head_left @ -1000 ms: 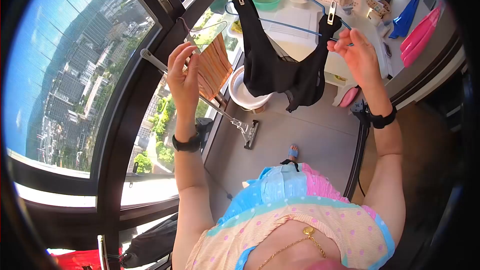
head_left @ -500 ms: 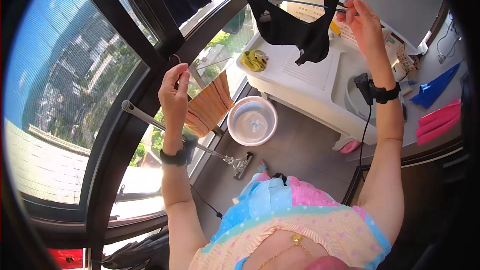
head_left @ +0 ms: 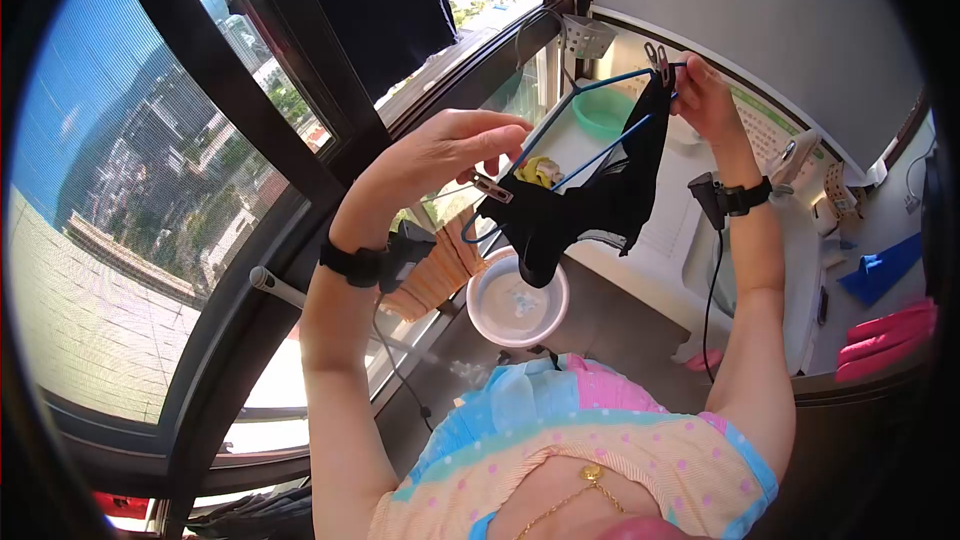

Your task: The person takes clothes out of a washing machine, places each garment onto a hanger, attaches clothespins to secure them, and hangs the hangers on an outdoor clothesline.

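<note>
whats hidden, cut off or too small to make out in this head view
All in the head view:
- Right end of the blue hanger: hidden by the fingers of the right hand.
- Top of the dark hanging cloth: cut off by the upper edge.
- Middle of the pole: behind the left forearm.
- Wording on the printed sheet: too small.

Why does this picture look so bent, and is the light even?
Head view: likely a very wide lens, as the window frame curves and the corners go black. Head view: uneven light; the lower window pane glares nearly white, while the black garment stays dark with little detail.
</note>
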The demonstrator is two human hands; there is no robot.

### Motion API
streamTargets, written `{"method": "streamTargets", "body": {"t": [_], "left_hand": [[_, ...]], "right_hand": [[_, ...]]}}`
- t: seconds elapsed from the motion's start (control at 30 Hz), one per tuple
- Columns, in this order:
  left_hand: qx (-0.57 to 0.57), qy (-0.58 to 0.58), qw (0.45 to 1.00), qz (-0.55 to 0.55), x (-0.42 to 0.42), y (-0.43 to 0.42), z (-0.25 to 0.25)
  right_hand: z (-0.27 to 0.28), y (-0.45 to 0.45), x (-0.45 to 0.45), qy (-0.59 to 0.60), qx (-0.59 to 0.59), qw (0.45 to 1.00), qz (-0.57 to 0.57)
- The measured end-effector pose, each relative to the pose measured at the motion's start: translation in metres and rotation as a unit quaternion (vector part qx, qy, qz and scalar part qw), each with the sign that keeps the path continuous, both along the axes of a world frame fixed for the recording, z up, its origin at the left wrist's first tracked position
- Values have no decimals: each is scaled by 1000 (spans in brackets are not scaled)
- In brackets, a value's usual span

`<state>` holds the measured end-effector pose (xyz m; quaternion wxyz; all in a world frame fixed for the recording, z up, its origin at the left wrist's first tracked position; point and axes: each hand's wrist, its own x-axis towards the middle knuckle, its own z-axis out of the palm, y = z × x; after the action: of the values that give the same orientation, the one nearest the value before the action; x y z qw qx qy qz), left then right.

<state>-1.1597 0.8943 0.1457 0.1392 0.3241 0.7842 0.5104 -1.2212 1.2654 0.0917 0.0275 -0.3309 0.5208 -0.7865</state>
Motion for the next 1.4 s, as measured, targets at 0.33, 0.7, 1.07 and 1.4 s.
{"method": "streamTargets", "body": {"t": [0.33,0.7,1.07,1.4], "left_hand": [[224,-254,939,-51,19,41,-6],[352,-218,909,41,-19,81,-31],[362,-181,914,-1,-37,58,-1],[-170,479,783,359,-131,-13,-121]], "right_hand": [[-5,-50,2,145,188,851,-468],[-46,-115,126,128,181,967,-126],[-23,-147,101,150,6,974,-172],[105,-106,-70,201,-6,955,-219]]}}
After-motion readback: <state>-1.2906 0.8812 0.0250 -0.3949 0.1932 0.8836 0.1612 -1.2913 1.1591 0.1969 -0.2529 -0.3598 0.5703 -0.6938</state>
